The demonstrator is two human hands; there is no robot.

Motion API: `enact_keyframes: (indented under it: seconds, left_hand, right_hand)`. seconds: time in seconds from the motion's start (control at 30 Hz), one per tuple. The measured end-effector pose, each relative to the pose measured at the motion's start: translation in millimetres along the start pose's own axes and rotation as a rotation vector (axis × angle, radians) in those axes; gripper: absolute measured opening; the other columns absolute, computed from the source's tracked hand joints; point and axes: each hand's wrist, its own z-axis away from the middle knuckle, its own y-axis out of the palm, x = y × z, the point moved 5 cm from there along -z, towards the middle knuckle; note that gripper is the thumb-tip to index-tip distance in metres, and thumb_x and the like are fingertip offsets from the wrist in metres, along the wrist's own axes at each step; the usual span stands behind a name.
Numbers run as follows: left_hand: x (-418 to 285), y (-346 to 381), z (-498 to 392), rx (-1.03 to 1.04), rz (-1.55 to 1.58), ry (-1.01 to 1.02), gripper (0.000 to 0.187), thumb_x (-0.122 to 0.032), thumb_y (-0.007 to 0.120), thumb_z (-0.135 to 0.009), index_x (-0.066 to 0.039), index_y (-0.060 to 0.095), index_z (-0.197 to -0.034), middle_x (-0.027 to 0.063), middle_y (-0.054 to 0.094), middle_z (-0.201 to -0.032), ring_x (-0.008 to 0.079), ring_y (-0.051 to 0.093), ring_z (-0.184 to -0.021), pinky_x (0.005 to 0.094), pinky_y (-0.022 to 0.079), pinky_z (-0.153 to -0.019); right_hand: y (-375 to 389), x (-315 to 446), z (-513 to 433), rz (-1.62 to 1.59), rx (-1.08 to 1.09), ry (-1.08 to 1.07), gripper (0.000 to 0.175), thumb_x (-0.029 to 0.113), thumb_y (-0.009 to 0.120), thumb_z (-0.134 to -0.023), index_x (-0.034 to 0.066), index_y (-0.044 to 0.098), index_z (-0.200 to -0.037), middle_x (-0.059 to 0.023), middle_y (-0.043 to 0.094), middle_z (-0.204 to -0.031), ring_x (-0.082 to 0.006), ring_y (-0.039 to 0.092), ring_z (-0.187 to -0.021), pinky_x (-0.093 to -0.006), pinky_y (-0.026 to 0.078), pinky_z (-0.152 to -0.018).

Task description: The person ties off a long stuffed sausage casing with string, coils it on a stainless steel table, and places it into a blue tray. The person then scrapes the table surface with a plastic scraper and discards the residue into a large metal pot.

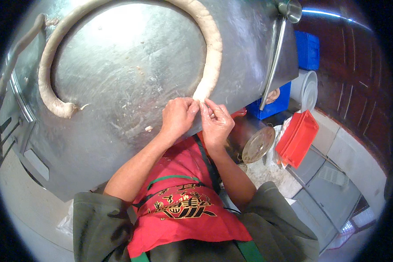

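Note:
A long, thick sausage, pale and curved into a large open ring, lies on a stainless steel table (118,137); the sausage (213,46) has one end at my fingers, near the table's front edge. My left hand (180,114) pinches that end from the left. From the right, my right hand (216,121) pinches the same end with thumb and forefinger, its other fingers curled. At the left, the other end tapers to a thin, short tail. A small pale scrap (148,128) lies left of my left wrist.
A thin tube-like strand (23,44) hangs at the table's far left. A metal cup (293,11) and a metal rod (275,65) are at the right edge. Beyond stand blue crates (308,49), a white bucket (309,90), red trays (298,139) and a round lid (258,144).

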Motion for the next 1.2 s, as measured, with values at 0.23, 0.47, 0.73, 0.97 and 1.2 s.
enact_keyframes:
  seconds: [0.23, 0.47, 0.73, 0.97, 1.2]
  left_hand:
    - [0, -1, -3, 0.065, 0.006, 0.024, 0.031, -0.032, 0.06, -0.096, -0.006, 0.075, -0.088, 0.0207, 0.068, -0.074, 0.0424, 0.068, -0.076, 0.0527, 0.052, -0.067]
    - [2, 0, -6, 0.068, 0.011, 0.062, 0.031, -0.032, 0.059, -0.095, -0.006, 0.075, -0.087, 0.0205, 0.068, -0.074, 0.0421, 0.068, -0.076, 0.0526, 0.051, -0.067]
    - [3, -5, -9, 0.086, -0.02, 0.126, 0.031, -0.032, 0.059, -0.094, -0.006, 0.073, -0.084, 0.0207, 0.067, -0.072, 0.0427, 0.067, -0.074, 0.0531, 0.051, -0.066]
    - [5, -6, -8, 0.158, 0.067, 0.116, 0.028, -0.029, 0.056, -0.098, -0.008, 0.074, -0.088, 0.0177, 0.065, -0.065, 0.0375, 0.067, -0.065, 0.0502, 0.051, -0.064]
    - [10, -2, -8, 0.28, 0.36, 0.073, 0.037, -0.028, 0.052, -0.106, -0.001, 0.069, -0.089, 0.0007, 0.057, -0.056, 0.0102, 0.053, -0.047, 0.0288, 0.043, -0.047]
  right_hand:
    - [1, 8, -3, 0.129, 0.026, -0.217, 0.02, 0.001, 0.074, -0.085, 0.0017, 0.076, -0.105, -0.0128, 0.064, -0.08, -0.0268, 0.064, -0.067, -0.0365, 0.053, -0.059]
    - [5, 12, -2, 0.169, 0.05, -0.285, 0.02, 0.0, 0.074, -0.084, 0.0034, 0.075, -0.103, -0.0114, 0.063, -0.077, -0.0274, 0.064, -0.066, -0.0375, 0.053, -0.057]
    - [8, 4, -8, 0.052, 0.122, -0.095, 0.011, 0.001, 0.072, -0.087, 0.0029, 0.07, -0.098, -0.0049, 0.063, -0.076, -0.0148, 0.057, -0.056, -0.0328, 0.049, -0.051]
    - [16, -25, -7, -0.776, 0.514, 0.821, 0.011, 0.01, 0.063, -0.1, 0.0001, 0.061, -0.105, -0.0009, 0.064, -0.083, -0.0068, 0.048, -0.051, -0.0222, 0.04, -0.045]
    - [19, -25, -7, -1.188, 0.693, 1.037, 0.014, 0.015, 0.059, -0.103, 0.0021, 0.059, -0.106, 0.0061, 0.049, -0.072, -0.0015, 0.039, -0.048, -0.0186, 0.033, -0.042]
